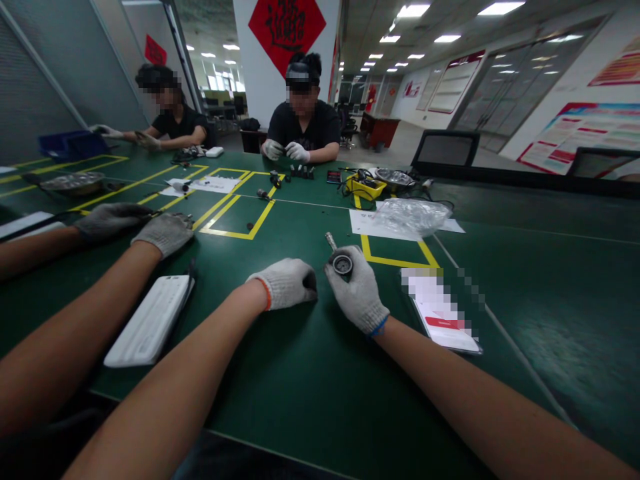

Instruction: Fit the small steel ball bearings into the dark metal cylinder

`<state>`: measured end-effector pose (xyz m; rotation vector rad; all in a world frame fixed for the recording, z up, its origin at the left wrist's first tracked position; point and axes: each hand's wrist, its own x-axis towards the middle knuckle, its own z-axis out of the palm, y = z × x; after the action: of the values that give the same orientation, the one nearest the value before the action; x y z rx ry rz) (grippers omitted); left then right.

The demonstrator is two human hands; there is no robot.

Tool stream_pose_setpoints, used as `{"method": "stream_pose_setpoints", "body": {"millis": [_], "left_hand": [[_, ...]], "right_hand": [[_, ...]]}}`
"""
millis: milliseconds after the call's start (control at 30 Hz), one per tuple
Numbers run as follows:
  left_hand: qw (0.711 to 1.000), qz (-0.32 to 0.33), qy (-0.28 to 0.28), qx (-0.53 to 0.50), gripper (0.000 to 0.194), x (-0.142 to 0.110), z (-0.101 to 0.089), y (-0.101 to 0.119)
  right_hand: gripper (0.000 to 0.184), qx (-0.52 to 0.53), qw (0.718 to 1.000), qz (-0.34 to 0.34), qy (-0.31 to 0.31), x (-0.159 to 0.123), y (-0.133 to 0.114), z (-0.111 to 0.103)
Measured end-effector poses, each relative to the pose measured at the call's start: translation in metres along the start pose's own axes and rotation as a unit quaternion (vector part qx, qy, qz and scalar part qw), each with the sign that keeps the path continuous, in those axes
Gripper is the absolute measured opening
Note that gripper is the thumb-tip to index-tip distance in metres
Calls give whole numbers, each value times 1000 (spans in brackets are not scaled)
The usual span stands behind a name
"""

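My right hand [361, 291], in a white knit glove with a blue cuff edge, is closed around a round dark part [343, 265] with a pale rim, its open face turned up toward me. A ribbed metal stem [330, 240] sticks out beyond the fingers; whether it belongs to the round part I cannot tell. Just left of it, my left hand [283, 283], gloved with an orange cuff edge, is curled shut close to the green tabletop [300, 360]. Its fingertips are dark and turned away, so anything inside them is hidden. A small gap separates the two hands.
A phone [443, 313] lies right of my right hand, a white device [150, 320] to the left. Farther off are a plastic bag [415, 217], a yellow tray [367, 188] and small dark parts [303, 172]. A neighbour's gloved hands [163, 235] work at left; two people sit opposite.
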<state>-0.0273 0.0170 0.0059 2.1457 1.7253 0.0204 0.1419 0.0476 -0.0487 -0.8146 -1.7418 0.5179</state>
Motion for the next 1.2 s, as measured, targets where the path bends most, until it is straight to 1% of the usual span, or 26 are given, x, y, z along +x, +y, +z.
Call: {"method": "stream_pose_setpoints", "body": {"millis": [167, 300, 367, 533, 633, 767, 967, 1200], "left_hand": [[1000, 1, 0, 25, 25, -1, -3, 2], [999, 1, 39, 36, 26, -2, -5, -1], [998, 1, 50, 38, 27, -3, -7, -4], [999, -15, 42, 21, 28, -4, -9, -15], [999, -4, 34, -5, 27, -2, -8, -18], [999, 15, 39, -18, 23, 1, -3, -16], [999, 14, 43, -16, 24, 4, 4, -11], [999, 1, 43, 4, 19, 7, 6, -9]], "right_hand": [[11, 35, 999, 13, -18, 0, -1, -2], [16, 46, 999, 29, -4, 1, -4, -2], [17, 51, 998, 35, 3, 1, -4, -1], [17, 45, 998, 32, -10, 0, -3, 0], [17, 37, 999, 24, -11, 1, -1, 0], [15, 25, 1000, 9, -8, 0, 0, 0], [13, 11, 1000, -12, -6, -1, -1, 1], [13, 11, 1000, -15, -23, -1, -3, 0]]}}
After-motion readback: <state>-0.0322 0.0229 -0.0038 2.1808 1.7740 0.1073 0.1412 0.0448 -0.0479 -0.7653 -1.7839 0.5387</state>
